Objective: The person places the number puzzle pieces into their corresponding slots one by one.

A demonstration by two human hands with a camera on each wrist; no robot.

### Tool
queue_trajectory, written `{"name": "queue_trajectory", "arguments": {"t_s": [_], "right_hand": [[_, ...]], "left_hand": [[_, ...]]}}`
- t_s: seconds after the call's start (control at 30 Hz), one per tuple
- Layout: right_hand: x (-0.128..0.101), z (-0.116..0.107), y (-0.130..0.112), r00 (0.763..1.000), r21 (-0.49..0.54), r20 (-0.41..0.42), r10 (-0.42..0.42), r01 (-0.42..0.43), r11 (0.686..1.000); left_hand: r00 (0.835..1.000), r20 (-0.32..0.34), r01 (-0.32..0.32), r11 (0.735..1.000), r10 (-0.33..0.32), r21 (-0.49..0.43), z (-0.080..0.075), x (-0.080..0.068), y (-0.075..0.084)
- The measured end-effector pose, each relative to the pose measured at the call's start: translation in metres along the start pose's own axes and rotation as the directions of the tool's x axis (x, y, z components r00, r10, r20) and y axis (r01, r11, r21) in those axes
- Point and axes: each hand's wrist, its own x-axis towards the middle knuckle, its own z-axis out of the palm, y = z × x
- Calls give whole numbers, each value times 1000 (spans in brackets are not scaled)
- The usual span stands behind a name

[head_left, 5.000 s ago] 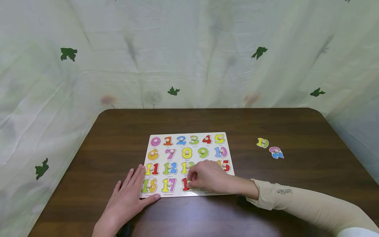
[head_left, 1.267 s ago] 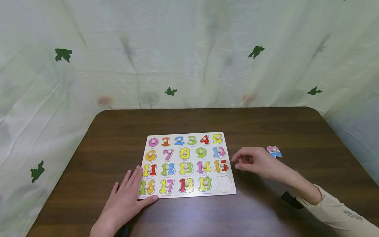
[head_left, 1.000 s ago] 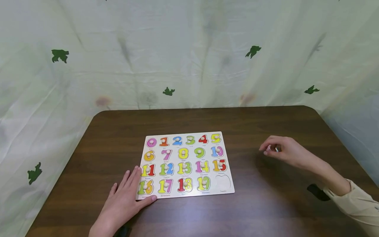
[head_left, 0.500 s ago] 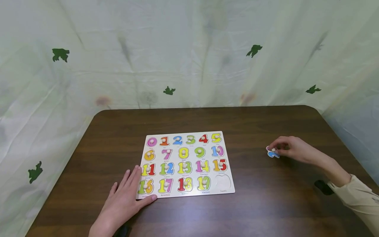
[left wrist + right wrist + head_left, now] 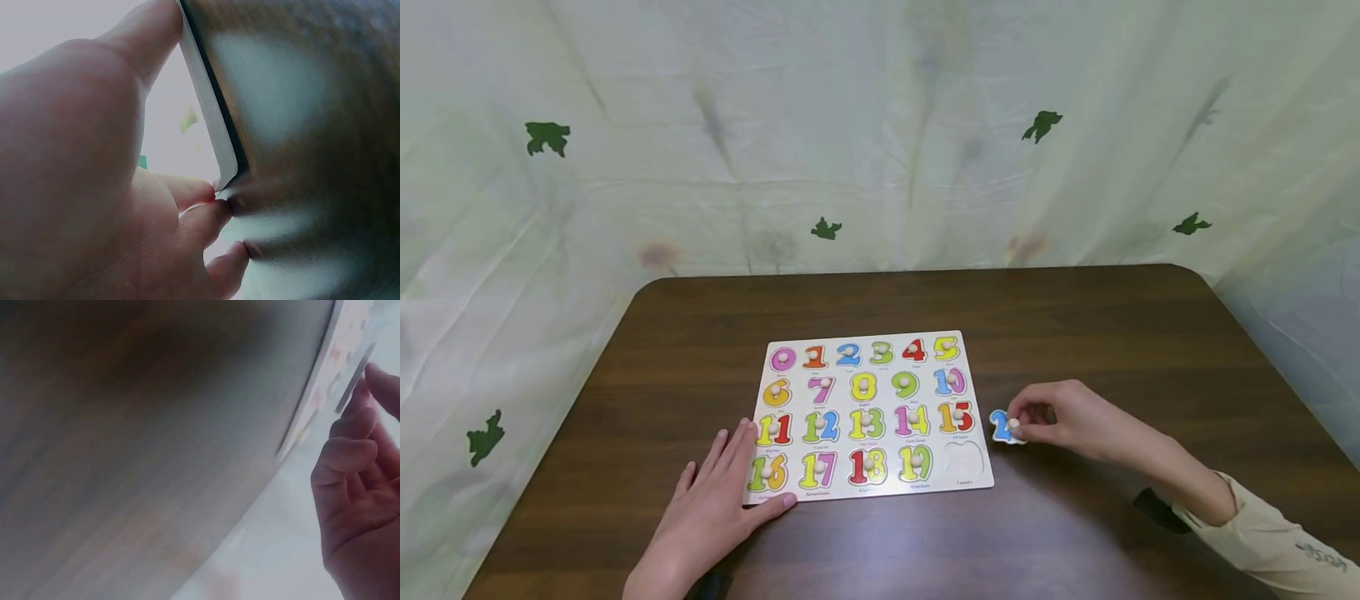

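Right hand carried number piece from table's right side to board edge.

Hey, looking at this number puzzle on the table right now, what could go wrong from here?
The right hand pinches the last piece by its small knob, just off the board's right edge; such a grip may let it twist or drop. The piece looks turned relative to the empty slot, so it might jam there. The left hand presses only the board's near left corner, so a push at the far side could shift it.
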Motion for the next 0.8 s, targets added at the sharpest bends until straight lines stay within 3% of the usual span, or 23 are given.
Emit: {"name": "queue_trajectory", "arguments": {"t_s": [0.13, 0.33, 0.8], "right_hand": [[10, 19, -21, 997, 8, 69, -39, 39, 999], [23, 40, -33, 989, -64, 111, -94, 102, 993], [34, 53, -37, 986, -37, 134, -102, 108, 993]], "left_hand": [[1000, -17, -11, 1000, 11, 4, 0, 0, -1], [999, -35, -20, 1000, 20, 15, 1, -1, -1], [999, -40, 5, 1000, -5, 15, 0, -6, -8]]}}
